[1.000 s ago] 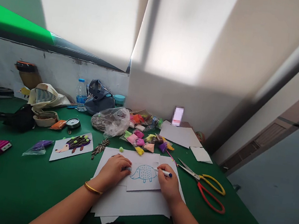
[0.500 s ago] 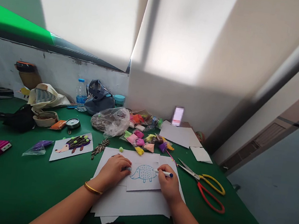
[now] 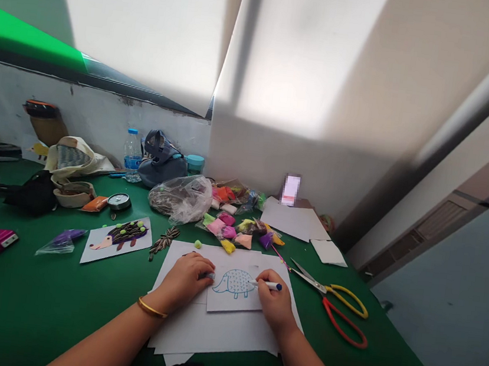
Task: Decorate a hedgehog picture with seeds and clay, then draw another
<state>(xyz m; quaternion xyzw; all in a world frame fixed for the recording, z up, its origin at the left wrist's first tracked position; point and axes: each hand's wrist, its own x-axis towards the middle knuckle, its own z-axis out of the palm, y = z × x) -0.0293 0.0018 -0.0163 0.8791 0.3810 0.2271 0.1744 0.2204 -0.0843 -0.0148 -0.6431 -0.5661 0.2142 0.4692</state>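
Note:
My right hand [image 3: 275, 299] is closed round a white marker [image 3: 270, 285] with a dark blue end. The marker's tip points left, at the rear of a blue outline drawing of a hedgehog [image 3: 238, 283] on a small white sheet [image 3: 229, 305]. My left hand [image 3: 187, 277] rests to the left of the drawing, fingers curled, a gold bangle on the wrist. A small greyish piece [image 3: 209, 275] shows at its fingertips; its kind I cannot make out. Larger white sheets [image 3: 216, 337] lie under both hands.
Large scissors [image 3: 329, 289] with yellow and red handles lie open at the right. Bagged coloured clay [image 3: 225, 228] and a plastic bag [image 3: 182, 199] lie behind the paper. Sunflower seeds [image 3: 164, 243] and a finished hedgehog picture [image 3: 119, 239] are to the left, on the green table [image 3: 59, 309].
My right hand and the marker have shifted very slightly left at the drawing's rear. The left hand and the sheets stay in place.

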